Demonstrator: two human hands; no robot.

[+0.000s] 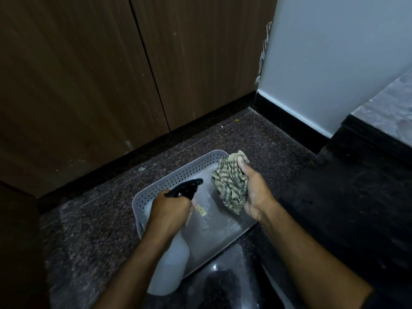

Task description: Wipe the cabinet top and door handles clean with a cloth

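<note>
My right hand grips a crumpled green-and-beige checked cloth, held above the right side of a grey perforated basket. My left hand is closed around the neck of a white spray bottle with a black trigger head; the nozzle points toward the cloth. Brown wooden cabinet doors stand behind, reaching down to the floor. No door handle or cabinet top is in view.
The basket sits on a dark speckled granite floor. A white wall with a black skirting is at the right. A raised dark step with a grey marble top stands at far right.
</note>
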